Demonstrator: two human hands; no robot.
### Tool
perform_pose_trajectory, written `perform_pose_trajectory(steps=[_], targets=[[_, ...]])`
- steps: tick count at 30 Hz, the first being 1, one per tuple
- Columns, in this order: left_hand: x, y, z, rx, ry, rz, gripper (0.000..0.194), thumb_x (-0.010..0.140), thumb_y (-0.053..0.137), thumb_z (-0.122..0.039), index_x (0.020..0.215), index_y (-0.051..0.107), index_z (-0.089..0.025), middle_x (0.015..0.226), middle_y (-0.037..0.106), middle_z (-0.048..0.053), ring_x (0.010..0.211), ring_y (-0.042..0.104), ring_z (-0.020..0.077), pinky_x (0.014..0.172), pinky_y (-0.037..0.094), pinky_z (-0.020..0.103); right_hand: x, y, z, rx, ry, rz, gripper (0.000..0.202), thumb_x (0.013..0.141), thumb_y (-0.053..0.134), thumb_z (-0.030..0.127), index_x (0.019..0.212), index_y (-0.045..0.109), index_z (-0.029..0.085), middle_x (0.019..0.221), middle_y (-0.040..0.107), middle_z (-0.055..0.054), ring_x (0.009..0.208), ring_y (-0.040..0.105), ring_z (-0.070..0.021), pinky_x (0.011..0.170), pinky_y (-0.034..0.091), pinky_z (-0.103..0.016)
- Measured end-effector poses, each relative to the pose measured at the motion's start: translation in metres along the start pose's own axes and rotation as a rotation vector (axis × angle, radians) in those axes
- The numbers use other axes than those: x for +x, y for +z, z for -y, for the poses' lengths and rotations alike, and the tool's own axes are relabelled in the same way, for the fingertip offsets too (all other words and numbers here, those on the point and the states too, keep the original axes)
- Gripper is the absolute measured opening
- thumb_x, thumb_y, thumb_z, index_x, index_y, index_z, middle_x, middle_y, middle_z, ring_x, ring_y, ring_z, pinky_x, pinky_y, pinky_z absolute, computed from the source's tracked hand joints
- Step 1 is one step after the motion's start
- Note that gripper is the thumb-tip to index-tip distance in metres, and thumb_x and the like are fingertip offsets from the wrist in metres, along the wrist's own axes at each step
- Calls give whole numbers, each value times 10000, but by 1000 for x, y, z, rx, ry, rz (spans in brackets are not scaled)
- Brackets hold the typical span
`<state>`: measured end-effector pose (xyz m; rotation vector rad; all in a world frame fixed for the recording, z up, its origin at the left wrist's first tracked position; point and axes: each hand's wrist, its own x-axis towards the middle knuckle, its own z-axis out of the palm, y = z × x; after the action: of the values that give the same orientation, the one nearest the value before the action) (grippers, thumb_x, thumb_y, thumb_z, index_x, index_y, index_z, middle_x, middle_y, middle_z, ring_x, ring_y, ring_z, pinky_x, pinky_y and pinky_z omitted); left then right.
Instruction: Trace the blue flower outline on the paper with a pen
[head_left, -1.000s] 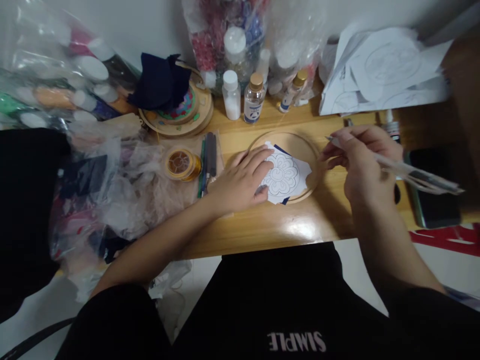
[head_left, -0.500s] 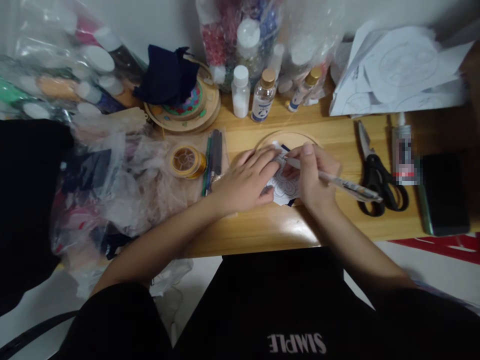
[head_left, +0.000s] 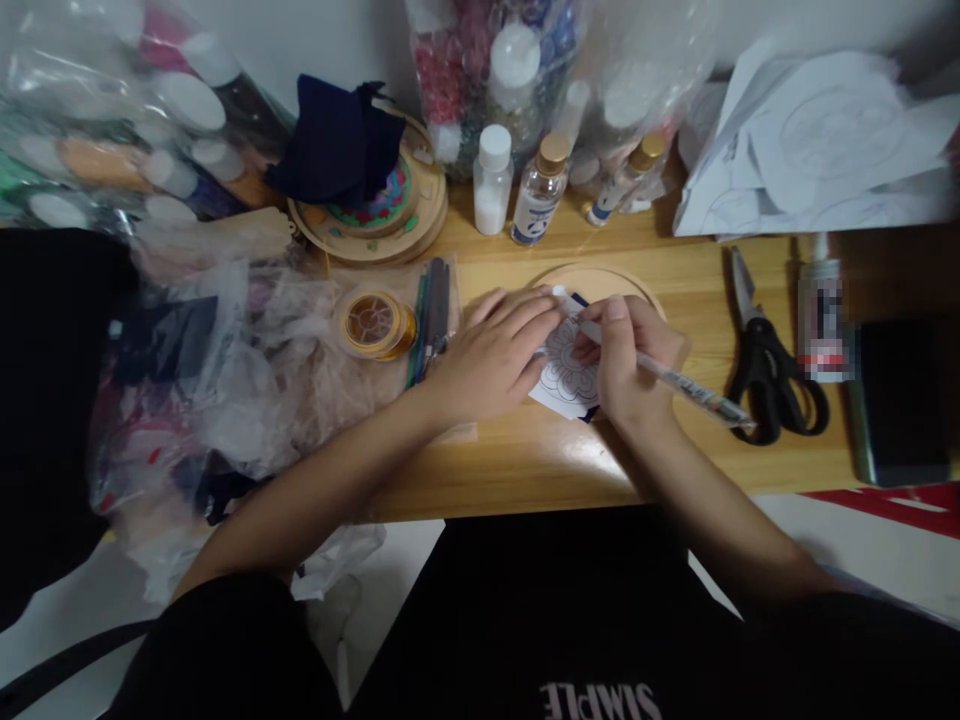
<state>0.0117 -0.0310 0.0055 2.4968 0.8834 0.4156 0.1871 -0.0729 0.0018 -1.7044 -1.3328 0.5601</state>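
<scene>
L hand (head_left: pixel 502 352) lay on paper (head_left: pixel 561 378), fingers slightly apart; R hand (head_left: pixel 639 370) had fingers clamped on pen (head_left: pixel 686 386), tip at paper's far part, contact unclear. Paper sat mid worktop (head_left: pixel 510 470) w/ dk blue cloth (head_left: pixel 589 413) & round board (head_left: pixel 600 277) under; scissors (head_left: pixel 766 365) lay to the right.

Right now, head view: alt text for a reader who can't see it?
A right hand holds a pen over a paper flower drawing, the left hand resting on its left side. It lies over a round wooden board; scissors lie to the right, bottles behind.
</scene>
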Motion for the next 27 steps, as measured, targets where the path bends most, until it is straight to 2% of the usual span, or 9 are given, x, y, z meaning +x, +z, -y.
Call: perform_pose_trajectory(steps=[4,10,16,19,21,24,27], targets=[[-1,1,1,-7,-30,-15,498,963,533,-154,1458,506,-106,1566,514,143,1552,349,286,1280,249,533,-1,1,-2,18,8,-2,525,983,415,641,799,664,218,562,623,2,564,644,-146,567,503,-294],[-2,1,2,8,-11,-27,410,962,528,-167,1362,577,-93,1559,519,156,1544,361,312,1265,281,539,2,0,-1,110,23,11,564,968,431,683,763,659,209,570,622,7,500,606,-120,545,498,-284],[-1,2,3,-4,-6,-38,457,952,541,-161,1401,560,-80,1534,548,152,1533,383,303,1242,328,511,5,-4,4,201,69,55,549,960,461,670,748,685,216,553,621,4,468,573,-114,469,451,-263],[-1,2,3,-21,-5,-51,453,939,555,-153,1385,580,-75,1515,568,154,1522,401,304,1230,344,512,6,-4,7,251,94,34,484,969,492,562,692,693,219,526,619,6,423,548,-111,430,426,-260],[-1,1,3,-30,3,-63,446,931,561,-151,1368,593,-67,1507,575,157,1513,412,314,1221,355,518,8,-3,8,257,88,21,387,938,533,426,650,687,218,506,617,10,405,531,-110,417,410,-258],[-1,2,4,-40,15,-73,437,922,559,-147,1347,608,-60,1499,581,158,1500,429,330,1210,366,524,10,-2,8,227,78,47,206,790,558,215,615,666,225,482,604,32,407,512,-112,432,408,-257],[-1,2,4,-52,10,-72,458,915,552,-143,1364,596,-63,1499,579,161,1503,425,324,1215,358,519,11,-1,6,188,38,81,170,686,530,170,595,664,220,501,609,39,440,523,-117,474,428,-264]])
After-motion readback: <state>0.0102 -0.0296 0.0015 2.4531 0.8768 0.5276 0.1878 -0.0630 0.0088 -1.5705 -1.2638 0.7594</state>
